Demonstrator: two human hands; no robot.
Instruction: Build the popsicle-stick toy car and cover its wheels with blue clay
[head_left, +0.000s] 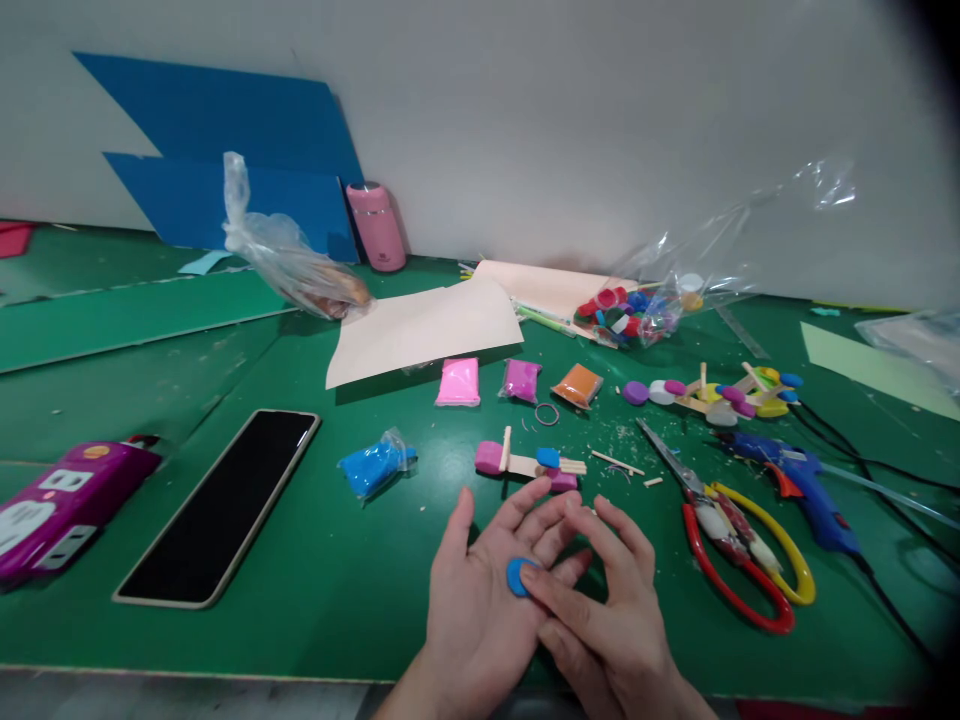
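Note:
My left hand (480, 590) lies palm up at the table's front edge, fingers spread, with a small flattened disc of blue clay (517, 577) on its palm. Over it, my right hand (611, 600) presses a fingertip on the right side of the disc; its other fingers are apart. Just beyond my fingers is a small stick model (529, 466) with pink and blue clay pieces. A bag of blue clay (375, 466) lies to the left. Behind are packets of light pink (458, 382), magenta (520, 380) and orange clay (577, 385).
Scissors (720, 530) and a blue glue gun (802, 490) with cables lie right, a second stick model (712, 395) behind them. At left are a phone (221, 510) and a purple case (67, 510). A paper sheet (424, 330) and pink bottle (377, 228) stand farther back.

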